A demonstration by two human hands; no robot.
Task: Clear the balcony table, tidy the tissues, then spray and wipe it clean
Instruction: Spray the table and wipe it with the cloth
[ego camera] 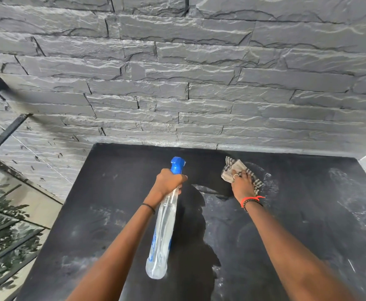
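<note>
Spray bottle [162, 227] w/ clear liquid, L hand [169, 181] grip round neck; R hand [241, 185] flat on cloth [234, 168]

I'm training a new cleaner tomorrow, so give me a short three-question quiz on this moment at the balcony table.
1. True or false: the left hand grips the spray bottle by its neck.
2. Where on the table does the right hand press the cloth?
A) at the near edge
B) on the far part, close to the stone wall
C) at the left corner
3. Fill in: a finger of the right hand wears a ___.

Key: 1 true; 2 B; 3 ring.
</note>
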